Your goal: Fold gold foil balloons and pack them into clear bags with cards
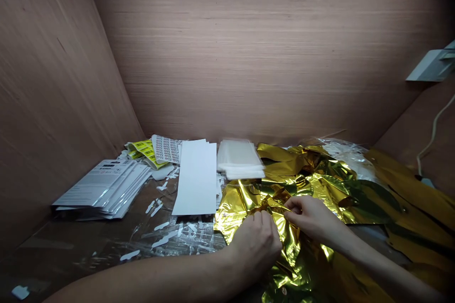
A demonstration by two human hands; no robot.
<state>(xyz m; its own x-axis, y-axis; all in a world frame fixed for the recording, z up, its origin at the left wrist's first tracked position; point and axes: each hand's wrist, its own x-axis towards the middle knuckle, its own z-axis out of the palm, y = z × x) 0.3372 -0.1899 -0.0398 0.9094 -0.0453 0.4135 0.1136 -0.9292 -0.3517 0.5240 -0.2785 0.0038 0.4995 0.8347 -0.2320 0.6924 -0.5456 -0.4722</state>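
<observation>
A crumpled sheet of shiny gold foil (238,203) lies across the right half of the work surface. My left hand (254,246) is closed on a gathered part of it, knuckles up, with the fingertips hidden. Just to the right, my right hand (309,215) pinches another fold of the same foil between thumb and fingers. The foil bunches up between the two hands and hangs down toward the front. More gold foil pieces (277,154) lie behind and to the right.
White cards (195,180) stand left of the foil, beside a stack of clear plastic bags (240,158). Packed printed cards (103,187) lie far left, near yellow label sheets (147,150). White paper scraps (165,239) litter the surface. Wooden panels (249,57) enclose it; a cable (433,132) hangs right.
</observation>
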